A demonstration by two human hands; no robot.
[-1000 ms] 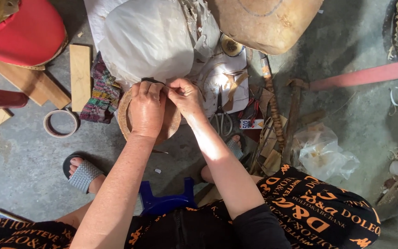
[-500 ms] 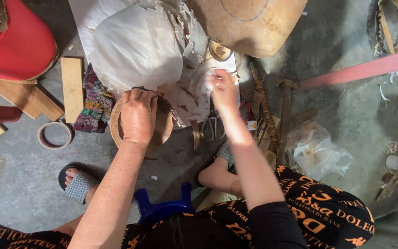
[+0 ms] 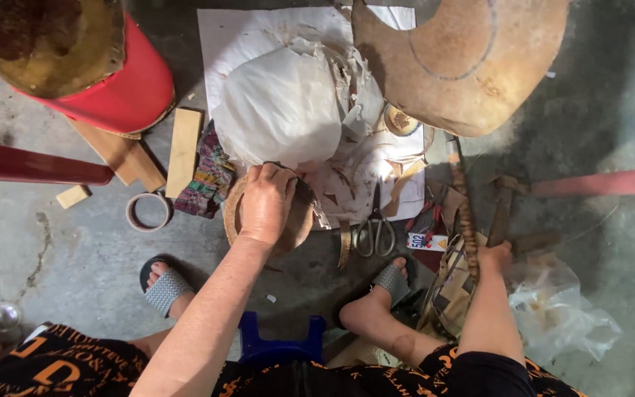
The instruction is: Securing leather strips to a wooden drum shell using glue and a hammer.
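Leather, tan and stiff-looking, makes the biggest shape: a large curved hide [image 3: 464,62] at the upper right of the frame, with a circle scribed on it. Left of it a crumpled white plastic bag [image 3: 281,106] bulges over a white paper sheet [image 3: 218,44], and at upper left stands a red drum [image 3: 123,92] with a rough brown top. At the centre the left hand [image 3: 266,206] lies flat, fingers curled over the far edge of a round tan disc [image 3: 299,220] on the concrete floor [image 3: 75,250]; the grip looks light, so I judge the disc could skate on the grit. The right hand [image 3: 494,257], lower right, closes round a wooden handle [image 3: 501,213] among cluttered tools, which could snag or tip. Steel scissors [image 3: 375,228] lie beside a sandalled foot [image 3: 387,283], a likely hazard. A tape roll [image 3: 148,212] sits at left.
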